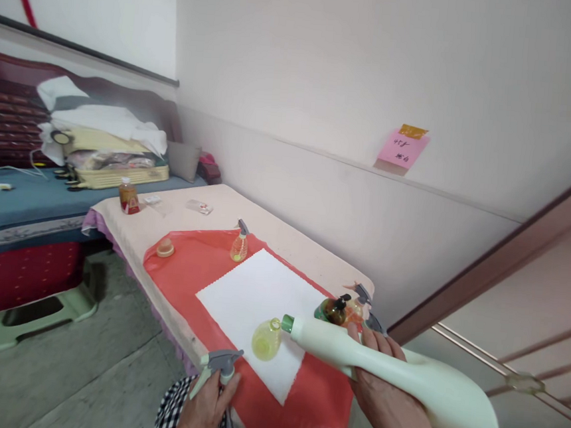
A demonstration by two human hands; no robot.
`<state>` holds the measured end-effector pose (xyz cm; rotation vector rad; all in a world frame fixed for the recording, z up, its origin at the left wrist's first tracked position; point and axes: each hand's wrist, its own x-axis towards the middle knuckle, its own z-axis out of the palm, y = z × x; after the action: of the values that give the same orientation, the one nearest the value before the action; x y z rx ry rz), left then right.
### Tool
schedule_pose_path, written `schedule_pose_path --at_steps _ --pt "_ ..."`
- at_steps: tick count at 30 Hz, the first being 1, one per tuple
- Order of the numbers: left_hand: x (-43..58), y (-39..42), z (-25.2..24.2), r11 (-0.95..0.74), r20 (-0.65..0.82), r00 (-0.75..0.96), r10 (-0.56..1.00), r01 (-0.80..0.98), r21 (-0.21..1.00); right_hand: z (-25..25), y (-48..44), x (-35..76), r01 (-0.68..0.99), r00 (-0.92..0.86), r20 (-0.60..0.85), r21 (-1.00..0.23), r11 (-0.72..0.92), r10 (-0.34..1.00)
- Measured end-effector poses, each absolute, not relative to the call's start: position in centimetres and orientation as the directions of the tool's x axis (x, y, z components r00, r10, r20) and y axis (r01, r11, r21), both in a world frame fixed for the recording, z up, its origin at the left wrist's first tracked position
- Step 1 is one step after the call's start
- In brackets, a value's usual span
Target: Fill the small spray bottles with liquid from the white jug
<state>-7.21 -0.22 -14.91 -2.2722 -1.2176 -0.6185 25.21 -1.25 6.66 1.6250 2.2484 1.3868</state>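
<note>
My right hand (384,376) is wrapped round the handle of a large pale green jug (450,391), which lies tilted on its side in the air. Its green mouth is close beside the neck of an uncapped clear spray bottle (266,342) holding yellowish liquid. That bottle stands on a white sheet (253,291) with a scalloped edge. Near the table's front edge, my left hand (206,403) grips a grey-and-white spray trigger head (221,361), apart from the bottle.
A red plastic sheet (191,266) covers part of the table (166,210). Another spray bottle (239,246), a dark pump bottle (333,309), an orange-tinted spray bottle (356,308) and a brown-liquid bottle (128,197) stand there. A red-topped stool (24,278) is at left; a wall borders the right.
</note>
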Motion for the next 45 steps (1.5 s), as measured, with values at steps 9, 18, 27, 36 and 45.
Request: schedule_pose_path --at_steps 9,18,27,36,45 --pt "-7.2 -0.1 -15.6 -0.475 0.606 0.473 0.640 0.863 -0.173 6.7 -1.3 25.2 0.754 -0.430 0.439 0.655 0.046 0.789" --pt "-6.8 -0.2 -15.4 -0.394 0.456 0.259 0.851 0.890 0.229 6.5 -1.3 25.3 0.750 -0.445 0.451 0.660 0.046 0.774" --pt "-7.2 -0.1 -15.6 -0.506 0.589 0.395 0.705 0.862 0.028 6.8 -1.2 25.1 0.755 -0.446 0.451 0.653 0.054 0.773" --pt "-7.2 -0.2 -14.8 -0.427 0.479 0.247 0.843 0.848 0.314 6.8 -1.4 25.1 0.736 -0.464 0.449 0.676 0.050 0.763" --pt "-7.1 -0.2 -15.7 -0.505 0.600 0.305 0.740 0.841 0.194 6.1 -1.4 25.6 0.777 -0.429 0.455 0.626 0.062 0.780"
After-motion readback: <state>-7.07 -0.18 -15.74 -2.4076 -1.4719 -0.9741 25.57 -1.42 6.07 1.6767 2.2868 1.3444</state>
